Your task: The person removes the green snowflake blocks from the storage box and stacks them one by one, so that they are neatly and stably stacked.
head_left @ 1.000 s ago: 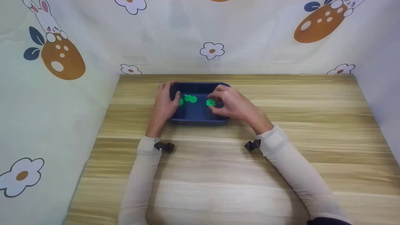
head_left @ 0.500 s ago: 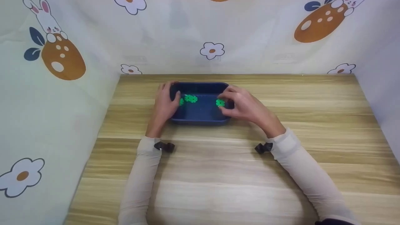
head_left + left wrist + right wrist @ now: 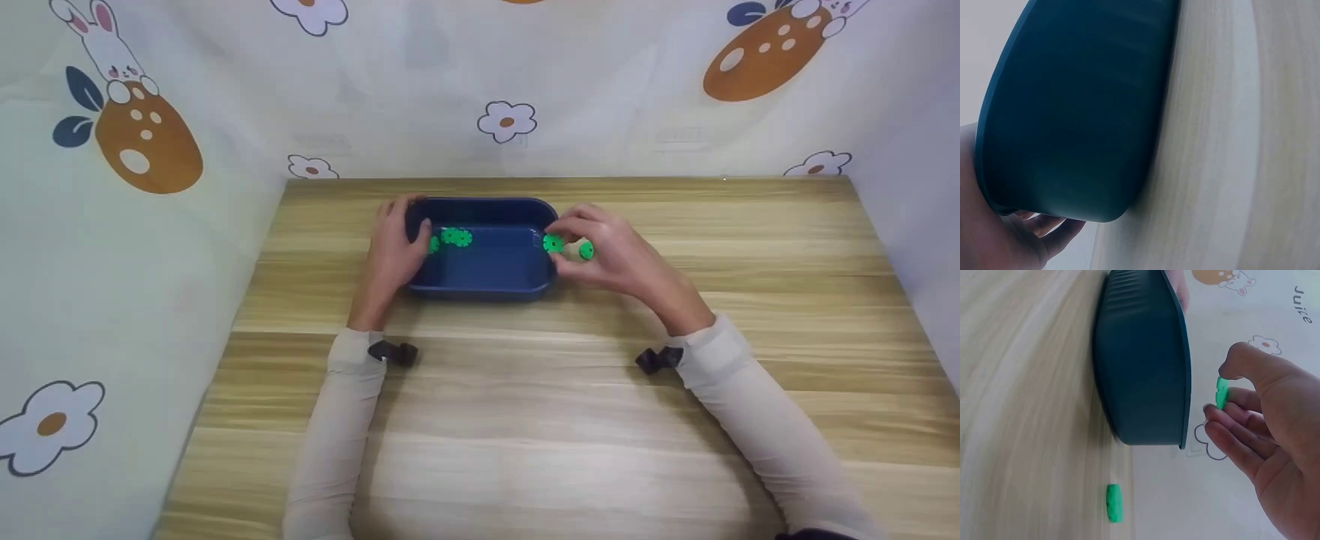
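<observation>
A dark blue rectangular tray [image 3: 480,289] stands on the table, its left end gripped by my left hand [image 3: 397,251], thumb inside the rim and fingers outside. Between thumb and fingers my right hand [image 3: 611,247] pinches a green notched plastic disc [image 3: 553,243] at the tray's right rim. In the right wrist view that disc [image 3: 1222,392] is edge-on, higher than the tray's rim. Several more green discs [image 3: 457,237] lie at the left inside the tray, one partly hidden by my left thumb. Another green piece [image 3: 586,250] is on the table right of the tray, partly behind my right hand.
The wooden table [image 3: 495,420] spreads around the tray. A patterned cloth wall [image 3: 600,90] rises behind it, with further walls at the left and right. Each wrist carries a small black camera mount [image 3: 660,360].
My right hand has moved right with the green disc, from inside the tray to its right rim. The green piece on the table has come into view. My left hand stays in place.
</observation>
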Motion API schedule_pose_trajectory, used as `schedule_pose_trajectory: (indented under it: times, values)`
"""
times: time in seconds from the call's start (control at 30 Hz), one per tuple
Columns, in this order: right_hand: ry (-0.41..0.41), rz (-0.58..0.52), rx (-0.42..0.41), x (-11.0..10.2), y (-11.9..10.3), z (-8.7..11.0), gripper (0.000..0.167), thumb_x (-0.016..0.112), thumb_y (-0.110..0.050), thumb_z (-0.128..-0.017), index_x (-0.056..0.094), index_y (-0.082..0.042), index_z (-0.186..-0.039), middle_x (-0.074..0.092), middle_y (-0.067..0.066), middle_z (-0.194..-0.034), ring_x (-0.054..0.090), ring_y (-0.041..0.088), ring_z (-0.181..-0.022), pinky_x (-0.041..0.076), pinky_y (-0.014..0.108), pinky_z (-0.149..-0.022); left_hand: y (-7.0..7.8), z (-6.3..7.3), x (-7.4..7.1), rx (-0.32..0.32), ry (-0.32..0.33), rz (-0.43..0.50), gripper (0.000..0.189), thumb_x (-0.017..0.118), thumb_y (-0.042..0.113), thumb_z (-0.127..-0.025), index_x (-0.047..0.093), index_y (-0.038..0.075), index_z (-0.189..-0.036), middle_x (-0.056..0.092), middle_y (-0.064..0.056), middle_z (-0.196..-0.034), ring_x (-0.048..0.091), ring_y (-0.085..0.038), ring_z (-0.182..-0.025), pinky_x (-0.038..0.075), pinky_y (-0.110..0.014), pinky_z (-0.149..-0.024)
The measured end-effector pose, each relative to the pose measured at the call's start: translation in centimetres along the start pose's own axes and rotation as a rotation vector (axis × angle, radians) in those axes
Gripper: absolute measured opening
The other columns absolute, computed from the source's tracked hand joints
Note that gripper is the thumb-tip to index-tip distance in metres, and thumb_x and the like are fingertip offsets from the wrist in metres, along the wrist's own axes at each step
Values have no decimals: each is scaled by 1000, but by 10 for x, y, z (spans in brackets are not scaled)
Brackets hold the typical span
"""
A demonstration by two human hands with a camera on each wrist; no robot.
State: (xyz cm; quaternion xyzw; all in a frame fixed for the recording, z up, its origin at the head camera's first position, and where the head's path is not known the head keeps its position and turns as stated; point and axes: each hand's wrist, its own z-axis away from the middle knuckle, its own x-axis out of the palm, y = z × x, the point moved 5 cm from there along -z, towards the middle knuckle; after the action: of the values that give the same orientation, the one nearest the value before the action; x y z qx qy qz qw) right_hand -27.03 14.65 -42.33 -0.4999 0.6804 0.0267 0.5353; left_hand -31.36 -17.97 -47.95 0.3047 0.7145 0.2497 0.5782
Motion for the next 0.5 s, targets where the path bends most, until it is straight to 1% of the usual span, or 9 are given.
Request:
schedule_pose_trajectory:
  times: [0.1,0.33,0.5]
  values:
    - [3,13,18,-5,2,1,28,81,-15,-91,80,-5,-116,74,11,-113,73,24,-96,65,42,-84,0,0,0,20,5,-6,44,62,22,-107,58,11,-150,56,-17,-153,52,-32,-145,42,-50,-125]
    - [-4,38,64,-14,14,9,31,81,-14,-90,78,-3,-119,73,12,-112,73,26,-96,64,44,-85,1,0,0,7,-5,-8,45,62,22,-107,58,13,-150,56,-16,-153,52,-31,-145,42,-51,-125]
    - [-16,62,89,-17,26,19,29,80,-11,-89,78,-1,-117,73,12,-110,72,28,-95,64,47,-84,2,1,-1,5,-6,-13,44,62,22,-108,57,14,-151,56,-15,-154,52,-30,-146,41,-51,-126]
